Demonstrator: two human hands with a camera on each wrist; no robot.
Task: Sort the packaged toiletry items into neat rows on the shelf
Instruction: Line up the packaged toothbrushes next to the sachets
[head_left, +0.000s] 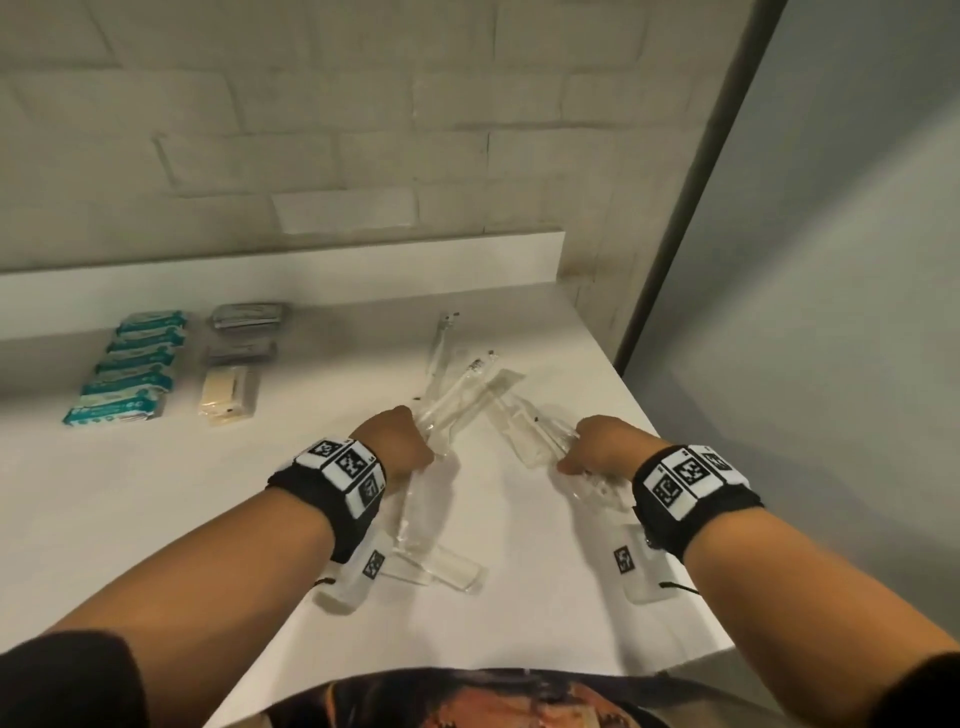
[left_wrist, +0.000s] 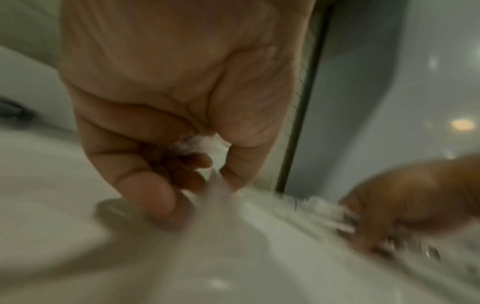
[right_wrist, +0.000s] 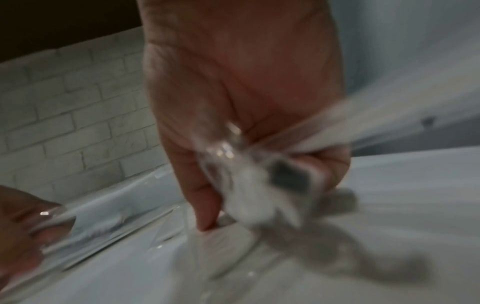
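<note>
Several clear-wrapped toothbrush packets lie crossed in the middle of the white shelf (head_left: 156, 493). My left hand (head_left: 400, 447) grips one bundle of clear packets (head_left: 457, 400) that fans out to the far right. My right hand (head_left: 597, 447) grips a second bundle (head_left: 524, 421) that points to the far left. One more clear packet (head_left: 441, 338) lies loose behind them. In the blurred left wrist view my left hand (left_wrist: 213, 172) pinches clear wrap (left_wrist: 218, 191) between thumb and fingers. In the right wrist view my right hand (right_wrist: 270, 191) curls round crinkled clear wrap (right_wrist: 244, 197).
A row of teal packets (head_left: 130, 364) lies at the far left, with grey packets (head_left: 244, 332) and a cream packet (head_left: 228, 395) in a column beside it. A raised ledge (head_left: 311, 260) and a brick wall bound the back. The shelf's right edge (head_left: 691, 530) runs diagonally just past my right wrist.
</note>
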